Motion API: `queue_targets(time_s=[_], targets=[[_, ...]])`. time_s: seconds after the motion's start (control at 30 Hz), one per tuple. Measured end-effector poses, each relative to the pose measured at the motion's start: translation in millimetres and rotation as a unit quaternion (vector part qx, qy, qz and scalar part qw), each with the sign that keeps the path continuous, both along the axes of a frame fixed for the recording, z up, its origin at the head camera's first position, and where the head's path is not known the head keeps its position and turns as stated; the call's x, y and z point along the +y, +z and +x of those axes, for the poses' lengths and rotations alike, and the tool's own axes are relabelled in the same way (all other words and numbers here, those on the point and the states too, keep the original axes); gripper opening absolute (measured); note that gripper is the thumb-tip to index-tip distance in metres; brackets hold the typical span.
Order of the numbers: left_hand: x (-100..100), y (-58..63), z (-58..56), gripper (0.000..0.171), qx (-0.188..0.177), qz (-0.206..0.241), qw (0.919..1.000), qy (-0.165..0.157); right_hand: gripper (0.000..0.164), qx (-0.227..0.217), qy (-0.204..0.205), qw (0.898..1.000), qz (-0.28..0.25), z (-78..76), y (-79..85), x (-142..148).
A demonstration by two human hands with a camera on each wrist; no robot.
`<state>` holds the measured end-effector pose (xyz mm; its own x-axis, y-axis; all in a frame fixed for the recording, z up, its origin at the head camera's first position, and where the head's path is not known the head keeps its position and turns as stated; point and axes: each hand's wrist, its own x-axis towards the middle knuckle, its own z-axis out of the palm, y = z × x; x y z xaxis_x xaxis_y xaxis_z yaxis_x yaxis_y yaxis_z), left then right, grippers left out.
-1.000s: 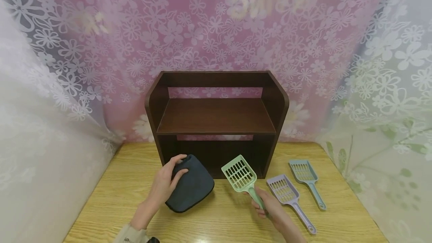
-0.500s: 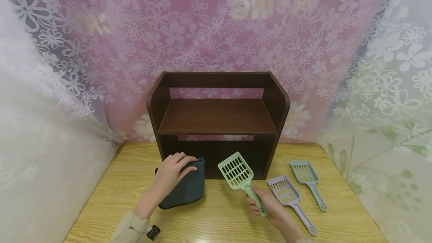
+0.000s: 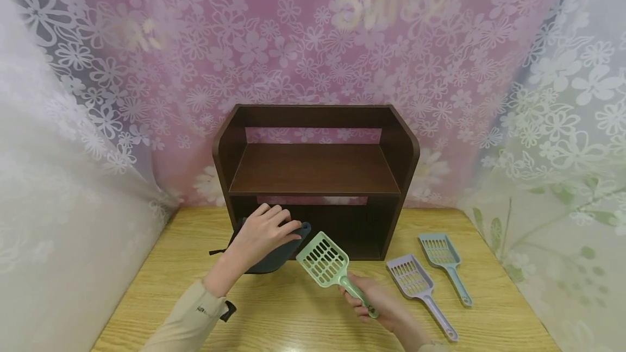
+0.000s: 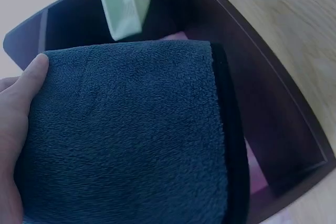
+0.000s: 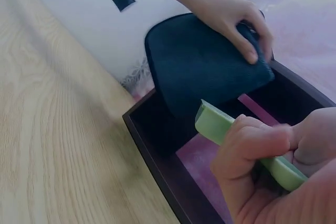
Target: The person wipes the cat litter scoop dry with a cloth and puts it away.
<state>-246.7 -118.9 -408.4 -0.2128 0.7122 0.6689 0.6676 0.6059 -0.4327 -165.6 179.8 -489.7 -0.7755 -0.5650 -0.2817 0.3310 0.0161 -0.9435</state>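
My left hand [image 3: 264, 235] grips the top edge of a folded dark blue towel [image 4: 131, 129] with black edging, thumb on its near face. The towel hangs tilted in front of the left side of the lower compartment of a dark brown two-tier shelf [image 3: 313, 170]. In my right hand [image 3: 369, 300] is the handle of a green slotted litter scoop [image 3: 325, 259], its head raised and pointing up and left. In the head view, the scoop's head lies close beside the towel's right edge. My left hand covers much of the towel there.
On the wooden table [image 3: 161, 292], a purple litter scoop [image 3: 411, 276] and a blue one [image 3: 441, 249] lie to the right of the shelf. Flowered curtains [image 3: 313, 58] hang behind and along both sides.
My left hand has turned the towel and brought it up toward the shelf's lower opening. The green scoop has shifted left and slightly down, while the other two scoops stay put.
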Motion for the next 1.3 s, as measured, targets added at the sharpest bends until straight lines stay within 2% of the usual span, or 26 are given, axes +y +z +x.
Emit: queue_targets(time_s=[0.13, 0.23, 0.33, 0.5, 0.57, 0.67, 0.97, 1.2, 1.3], targets=[[16.8, 5.0, 2.2, 0.030, 0.026, -0.003, 0.9995, -0.018, 0.043, 0.003, 0.003, 1.000, -0.009, -2.0, 1.6, -5.4], [31.6, -1.3, 4.0, 0.029, 0.021, 0.001, 0.9993, -0.031, 0.044, 0.008, 0.007, 1.000, -0.018, -5.1, 2.8, -8.7], [45.1, -13.9, 6.6, 0.025, -0.009, 0.005, 0.9990, -0.042, 0.045, 0.012, 0.009, 1.000, -0.019, -7.3, 4.3, -10.6], [61.2, -35.4, 11.7, 0.020, -0.079, 0.011, 0.9956, -0.050, 0.045, 0.030, 0.010, 0.999, -0.013, -7.2, 8.0, -12.7], [64.7, -41.7, 13.3, 0.018, -0.107, 0.010, 0.9931, -0.047, 0.045, 0.039, 0.007, 0.999, -0.006, -6.1, 9.7, -14.0], [66.7, -48.4, 14.4, 0.018, -0.130, 0.007, 0.9906, -0.043, 0.046, 0.051, -0.001, 0.999, 0.011, -4.3, 11.5, -15.8], [64.3, -52.7, 14.3, 0.029, -0.138, 0.017, 0.9897, -0.034, 0.048, 0.062, -0.019, 0.997, 0.033, -1.2, 9.4, -16.4], [67.0, -50.2, 17.8, 0.019, -0.144, 0.006, 0.9886, -0.044, 0.046, 0.066, -0.019, 0.997, 0.029, -1.5, 10.0, -18.0], [69.6, -50.2, 19.0, 0.018, -0.132, 0.017, 0.9904, -0.040, 0.045, 0.075, -0.017, 0.997, 0.031, -2.1, 11.6, -18.9]])
